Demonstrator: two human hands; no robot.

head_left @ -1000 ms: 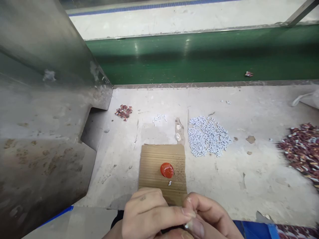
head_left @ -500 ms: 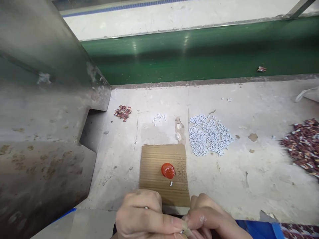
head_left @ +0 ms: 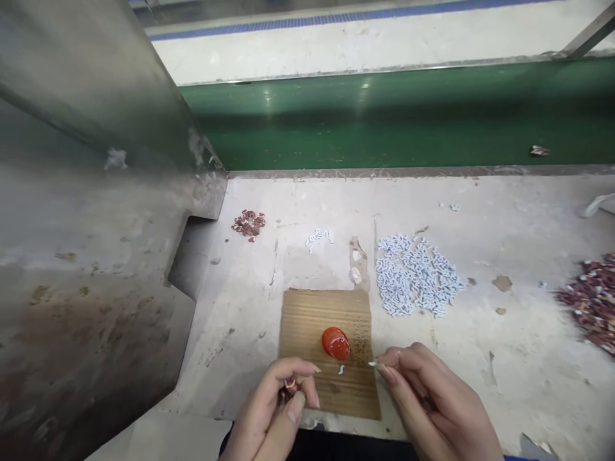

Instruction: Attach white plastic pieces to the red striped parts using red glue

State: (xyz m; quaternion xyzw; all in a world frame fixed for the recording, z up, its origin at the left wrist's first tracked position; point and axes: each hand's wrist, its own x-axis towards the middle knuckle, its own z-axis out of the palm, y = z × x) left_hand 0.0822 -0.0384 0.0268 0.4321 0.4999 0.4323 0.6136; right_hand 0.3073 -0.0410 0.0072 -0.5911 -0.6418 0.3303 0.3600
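Observation:
In the lower middle, my left hand (head_left: pixel 269 410) is curled around a small dark red piece (head_left: pixel 290 385) with a pale edge, mostly hidden by the fingers. My right hand (head_left: pixel 435 400) pinches a tiny white piece (head_left: pixel 372 363) between thumb and index finger, over the right edge of the cardboard (head_left: pixel 307 320). Between the hands, a red cap-like dish (head_left: pixel 336 344) with a glossy inside sits on the cardboard. One curved white piece (head_left: pixel 341 369) lies just below the dish.
To the right spreads a pile of white curved pieces (head_left: pixel 416 275), with a dark red heap (head_left: pixel 593 301) farther right. A few white pieces (head_left: pixel 319 237) and a small red pile (head_left: pixel 248 224) lie farther back. A metal panel (head_left: pixel 96 224) stands left; a green belt (head_left: pixel 384 121) runs behind.
My hands, together at the bottom edge before, have moved apart and up. My right hand now shows a white piece at its fingertips. The view has shifted slightly.

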